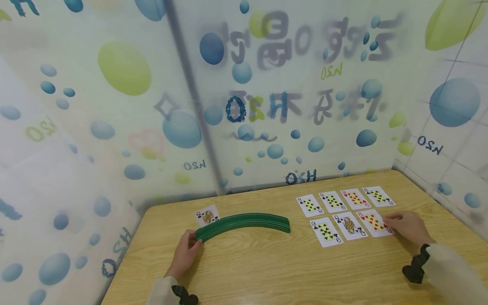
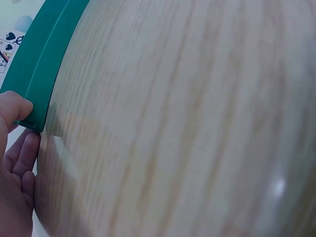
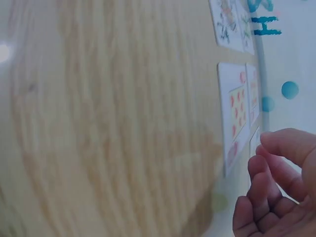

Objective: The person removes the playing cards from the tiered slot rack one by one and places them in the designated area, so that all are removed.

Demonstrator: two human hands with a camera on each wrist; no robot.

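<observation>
My left hand (image 1: 185, 250) grips the left end of a curved green playing card holder (image 1: 244, 220), thumb on top and fingers at the end. A spade picture card (image 1: 207, 215) shows behind the holder's left part, its lower edge hidden. My right hand (image 1: 409, 228) is at the right edge of a hearts playing card (image 1: 374, 223), which lies flat. In the right wrist view the thumb and index tips nearly meet beside that card, fingers loosely curled, with nothing seen between them. A picture card (image 1: 349, 225) and a clubs card (image 1: 326, 231) lie left of it.
Behind these is a row of several face-up cards, among them a red-pip card (image 1: 355, 198) and a black-pip card (image 1: 378, 196). All lie on a wooden table (image 1: 244, 271). Sheets with blue and green dots (image 1: 183, 129) rise along its back and sides.
</observation>
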